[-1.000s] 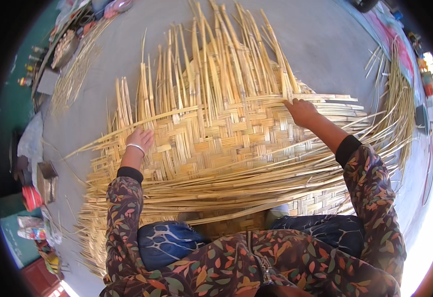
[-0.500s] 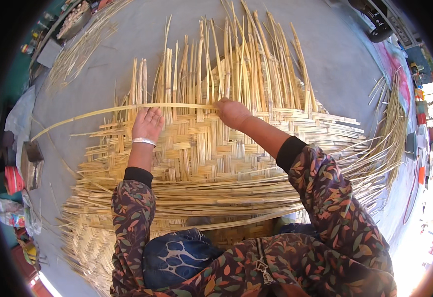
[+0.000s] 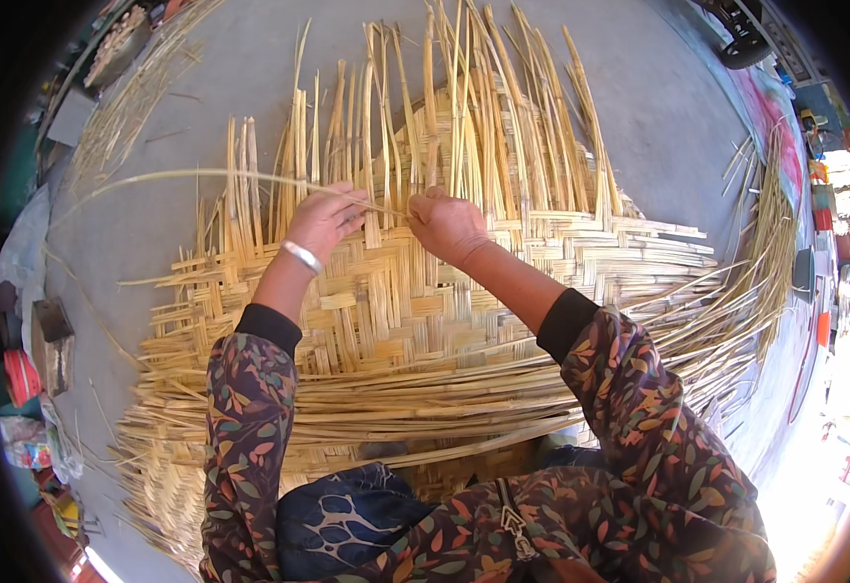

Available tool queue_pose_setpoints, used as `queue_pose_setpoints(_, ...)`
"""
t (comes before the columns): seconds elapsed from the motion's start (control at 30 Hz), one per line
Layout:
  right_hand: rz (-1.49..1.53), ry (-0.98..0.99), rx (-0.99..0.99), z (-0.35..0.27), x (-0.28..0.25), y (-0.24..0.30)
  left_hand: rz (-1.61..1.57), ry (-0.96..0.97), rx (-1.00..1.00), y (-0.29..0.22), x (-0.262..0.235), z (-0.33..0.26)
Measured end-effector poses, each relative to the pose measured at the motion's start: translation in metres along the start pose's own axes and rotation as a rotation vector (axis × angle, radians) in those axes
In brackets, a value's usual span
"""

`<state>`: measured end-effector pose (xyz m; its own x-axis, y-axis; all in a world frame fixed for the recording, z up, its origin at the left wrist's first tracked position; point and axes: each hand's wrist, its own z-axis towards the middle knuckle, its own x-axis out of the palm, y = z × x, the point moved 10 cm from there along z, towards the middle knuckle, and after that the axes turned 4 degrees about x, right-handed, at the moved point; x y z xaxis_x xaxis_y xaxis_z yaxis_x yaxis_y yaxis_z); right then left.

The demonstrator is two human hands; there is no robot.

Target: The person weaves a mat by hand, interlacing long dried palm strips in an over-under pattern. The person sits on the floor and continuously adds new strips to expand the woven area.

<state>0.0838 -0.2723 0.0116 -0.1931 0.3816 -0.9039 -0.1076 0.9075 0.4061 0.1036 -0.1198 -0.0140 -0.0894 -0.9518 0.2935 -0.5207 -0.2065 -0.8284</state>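
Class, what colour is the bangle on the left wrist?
Silver metal bangle, clearest in the head view.

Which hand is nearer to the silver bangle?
Left. The silver bangle sits on the wrist just below the left hand. The right hand is off to its right, across the woven bamboo mat, gripping the thin strip.

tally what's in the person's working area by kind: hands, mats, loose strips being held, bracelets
hands: 2 (left hand, right hand)
woven bamboo mat: 1
long loose bamboo strip held at the hands: 1
silver bracelet on the left wrist: 1
total: 5
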Motion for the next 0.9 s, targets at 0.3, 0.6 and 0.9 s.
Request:
queue_pose_setpoints(0.3,0.109,-0.204,0.083,0.001,-0.016,-0.002,1.057,0.036,0.032,0.013,0.025,0.067)
queue_pose_setpoints(0.6,0.377,-0.274,0.194,-0.014,-0.029,-0.022,1.129,-0.039,0.161,0.0,0.038,0.065)
queue_pose_setpoints(0.9,0.614,-0.239,0.379,-0.013,-0.01,-0.045,1.163,-0.133,0.374,-0.009,0.034,0.051)
